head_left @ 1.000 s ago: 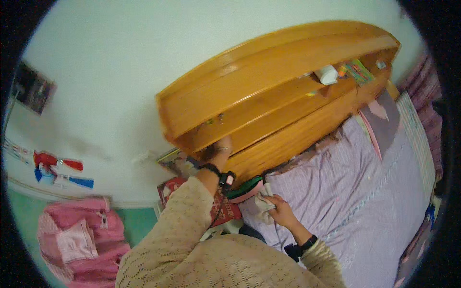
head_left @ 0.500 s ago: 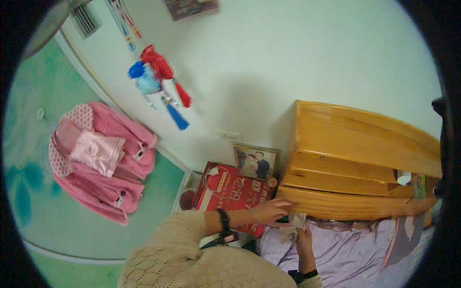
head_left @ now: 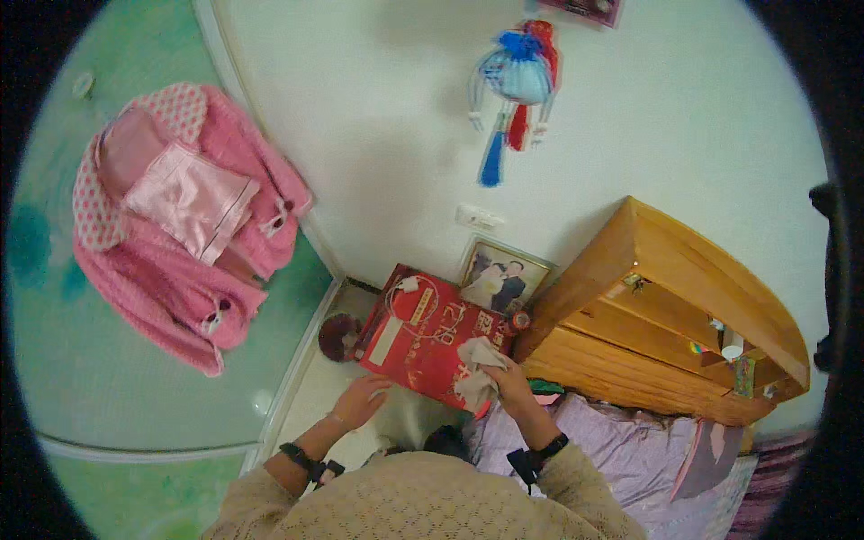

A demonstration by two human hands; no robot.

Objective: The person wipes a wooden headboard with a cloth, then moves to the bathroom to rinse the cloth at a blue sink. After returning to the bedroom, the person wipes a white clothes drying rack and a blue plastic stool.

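1. The right hand (head_left: 511,385) is pinching a crumpled, pale cloth (head_left: 475,389) between thumb and fingers, its bulk bunching out on the left side of the grip.
2. The cloth is lying over the near right part of a red box (head_left: 389,349); its long axis is running roughly away from the person, one end pointing toward the framed photo (head_left: 506,277), the other toward the body.
3. The box is sitting at a slant beside the wooden headboard (head_left: 585,360), its long axis sloping from upper left to lower right, and a white cable (head_left: 409,286) is curling on its top.
4. The left hand (head_left: 362,400) is reaching toward the box's near left edge, fingers pointing right; whether they are touching it, or closing on anything, I cannot tell.
5. Half a second ago the cloth was hanging by the headboard's lower corner and the left hand was reaching to that corner; now the cloth is covering part of the box, and the left hand is standing well apart from the headboard.
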